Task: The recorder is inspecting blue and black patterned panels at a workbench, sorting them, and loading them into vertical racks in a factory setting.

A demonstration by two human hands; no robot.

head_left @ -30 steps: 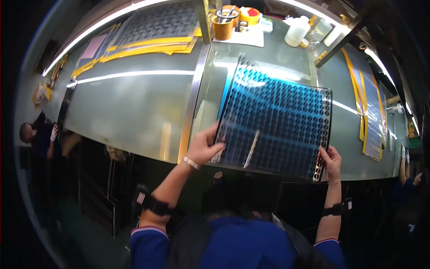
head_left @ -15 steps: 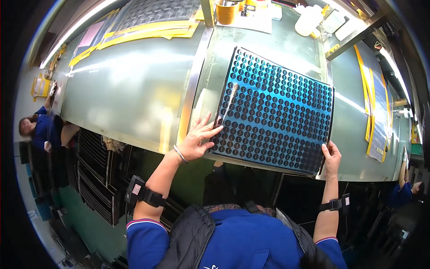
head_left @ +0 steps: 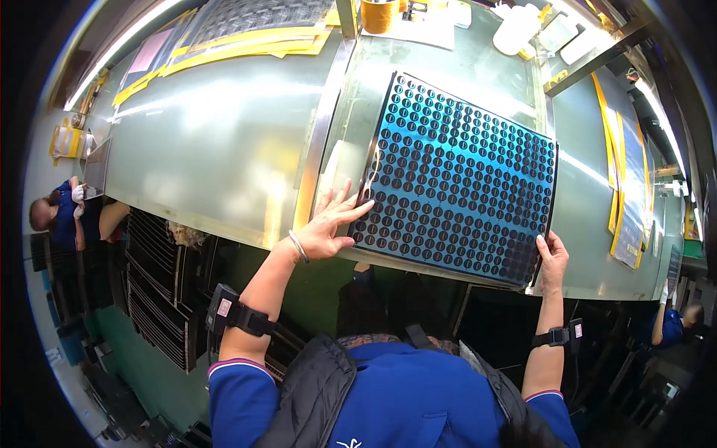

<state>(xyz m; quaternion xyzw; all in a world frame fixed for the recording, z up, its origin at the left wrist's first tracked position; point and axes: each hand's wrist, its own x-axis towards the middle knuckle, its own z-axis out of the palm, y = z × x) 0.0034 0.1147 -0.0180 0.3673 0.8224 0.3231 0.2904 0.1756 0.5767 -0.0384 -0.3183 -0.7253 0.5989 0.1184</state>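
Observation:
A blue, glossy film sheet (head_left: 463,189) with rows of black round marks and a dark border lies tilted on the light table in front of me. My left hand (head_left: 328,228) is at its lower left edge, fingers spread, with the index fingertip touching the border. At the lower right corner my right hand (head_left: 552,261) pinches the sheet's edge between thumb and fingers. Part of the right fingers is hidden behind the sheet.
A metal strip (head_left: 323,134) divides the table (head_left: 216,157) left of the sheet. Yellow-edged sheets (head_left: 250,41) lie far left and others (head_left: 626,179) at right. White bottles (head_left: 515,31) and an orange container (head_left: 379,16) stand at the back. Co-workers (head_left: 63,213) work at both sides.
My left fingers have shifted slightly along the sheet's left edge; the sheet has barely moved. The co-worker at far left now holds a greyish panel, and a dark panel shows by the one at right.

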